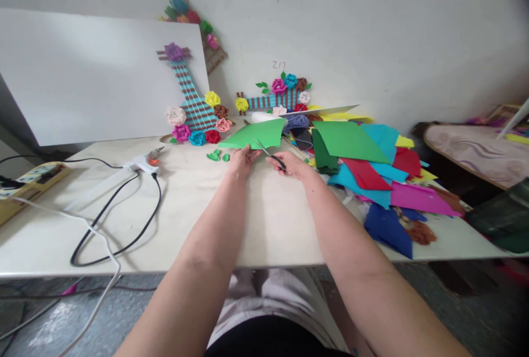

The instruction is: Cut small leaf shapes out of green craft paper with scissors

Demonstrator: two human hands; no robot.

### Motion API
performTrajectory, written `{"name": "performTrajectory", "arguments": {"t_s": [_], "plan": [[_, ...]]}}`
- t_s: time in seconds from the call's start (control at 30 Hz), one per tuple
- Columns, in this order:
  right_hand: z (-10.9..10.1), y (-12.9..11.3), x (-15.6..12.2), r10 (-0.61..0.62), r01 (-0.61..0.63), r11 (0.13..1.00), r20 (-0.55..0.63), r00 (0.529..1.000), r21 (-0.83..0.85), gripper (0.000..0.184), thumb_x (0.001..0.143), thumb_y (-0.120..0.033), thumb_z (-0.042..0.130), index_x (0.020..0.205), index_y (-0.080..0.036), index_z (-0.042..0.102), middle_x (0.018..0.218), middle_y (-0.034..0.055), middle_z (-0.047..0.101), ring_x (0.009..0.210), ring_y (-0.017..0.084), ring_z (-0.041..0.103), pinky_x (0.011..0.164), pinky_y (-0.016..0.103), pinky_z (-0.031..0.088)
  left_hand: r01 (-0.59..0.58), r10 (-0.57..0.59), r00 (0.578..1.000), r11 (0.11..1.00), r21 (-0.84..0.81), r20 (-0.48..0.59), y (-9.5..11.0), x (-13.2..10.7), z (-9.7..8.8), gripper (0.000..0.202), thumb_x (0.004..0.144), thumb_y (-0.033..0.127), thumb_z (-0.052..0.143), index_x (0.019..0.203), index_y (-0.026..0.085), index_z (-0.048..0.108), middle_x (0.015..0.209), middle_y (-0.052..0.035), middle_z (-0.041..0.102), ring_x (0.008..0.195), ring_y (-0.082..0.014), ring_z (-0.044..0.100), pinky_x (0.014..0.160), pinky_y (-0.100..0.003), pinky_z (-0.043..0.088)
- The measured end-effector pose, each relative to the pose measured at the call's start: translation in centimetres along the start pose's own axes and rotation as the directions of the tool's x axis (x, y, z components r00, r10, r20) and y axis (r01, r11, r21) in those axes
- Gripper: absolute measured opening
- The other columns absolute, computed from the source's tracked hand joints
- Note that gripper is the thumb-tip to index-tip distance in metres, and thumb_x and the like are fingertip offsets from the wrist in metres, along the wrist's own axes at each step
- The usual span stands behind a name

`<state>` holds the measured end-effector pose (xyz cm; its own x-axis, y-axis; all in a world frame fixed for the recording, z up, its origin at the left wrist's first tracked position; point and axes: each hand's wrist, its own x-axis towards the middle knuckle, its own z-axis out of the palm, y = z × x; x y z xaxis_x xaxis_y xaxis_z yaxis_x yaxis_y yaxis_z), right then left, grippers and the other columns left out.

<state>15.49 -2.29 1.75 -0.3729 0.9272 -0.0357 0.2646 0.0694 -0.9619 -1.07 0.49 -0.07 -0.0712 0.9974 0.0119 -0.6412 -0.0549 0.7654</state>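
Observation:
My left hand (243, 161) is closed on the lower edge of a bright green sheet (256, 134), which looks like craft foam or paper. A pair of scissors (278, 162) with dark handles is in my right hand (292, 165), fingers wrapped round the grips. Its blades point up and left and lie over the sheet's lower edge. Several small green leaf cut-outs (214, 155) rest on the table left of the sheet. Beyond them stands a guitar-shaped craft (194, 101) in blue and brown, edged with coloured flowers.
A white hot glue gun (142, 164) with a looping black cord lies at left, near a power strip (35, 180). Coloured sheets and scraps (372, 175) are heaped at right. Against the wall are a second flowered craft (273, 98) and a white board (99, 81).

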Motion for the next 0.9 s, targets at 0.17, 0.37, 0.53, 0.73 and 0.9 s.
{"name": "performTrajectory", "arguments": {"t_s": [0.17,0.37,0.53,0.73,0.9], "plan": [[0.1,0.1,0.1,-0.001,0.001,1.000,-0.002,1.000,0.008,0.037,0.065,-0.044,0.071,0.062,-0.016,0.047,0.046,-0.0058,0.048,0.032,0.003,0.037,0.031,0.017,0.022,0.004,-0.004,1.000,1.000,-0.016,-0.013,0.0,0.1,0.0,0.012,0.079,0.009,0.050,0.070,0.012,0.057,0.064,-0.0068,0.064,0.066,-0.0182,0.066,0.080,-0.035,0.051],[0.2,-0.3,-0.2,0.021,-0.021,1.000,0.001,1.000,-0.013,0.032,0.071,-0.039,0.068,0.064,-0.015,0.048,0.045,-0.0059,0.048,0.030,0.003,0.039,0.029,0.016,0.023,-0.002,0.001,0.999,1.000,-0.020,-0.039,0.3,-0.2,0.2,0.008,0.080,0.011,0.051,0.074,0.013,0.056,0.066,-0.0049,0.065,0.062,-0.0151,0.064,0.076,-0.032,0.052],[0.3,-0.8,-0.7,0.035,-0.034,0.998,0.021,0.999,-0.061,0.027,0.078,-0.034,0.064,0.066,-0.016,0.048,0.045,-0.0055,0.048,0.029,0.004,0.042,0.025,0.017,0.017,-0.007,0.006,0.998,1.000,-0.016,-0.055,0.3,-0.3,0.3,0.006,0.080,0.012,0.053,0.075,0.013,0.055,0.065,-0.0045,0.064,0.062,-0.0153,0.064,0.076,-0.033,0.052],[0.2,-1.3,-1.2,0.026,-0.023,0.998,0.048,0.999,-0.056,0.023,0.080,-0.029,0.061,0.067,-0.015,0.049,0.045,-0.0057,0.048,0.029,0.003,0.041,0.024,0.015,0.018,-0.009,0.010,0.998,1.000,0.011,-0.067,0.3,-0.2,0.2,0.007,0.078,0.015,0.057,0.071,0.013,0.056,0.061,-0.0035,0.062,0.058,-0.0150,0.063,0.071,-0.031,0.053],[-0.1,-1.0,-1.0,0.029,-0.027,0.999,0.058,0.998,-0.039,0.020,0.079,-0.028,0.061,0.070,-0.014,0.051,0.044,-0.0059,0.050,0.028,0.003,0.041,0.024,0.014,0.019,-0.009,0.010,0.998,1.000,0.017,-0.060,0.6,-0.4,0.4,0.008,0.078,0.012,0.055,0.070,0.012,0.056,0.054,-0.0012,0.059,0.054,-0.0142,0.062,0.066,-0.029,0.055]]}}
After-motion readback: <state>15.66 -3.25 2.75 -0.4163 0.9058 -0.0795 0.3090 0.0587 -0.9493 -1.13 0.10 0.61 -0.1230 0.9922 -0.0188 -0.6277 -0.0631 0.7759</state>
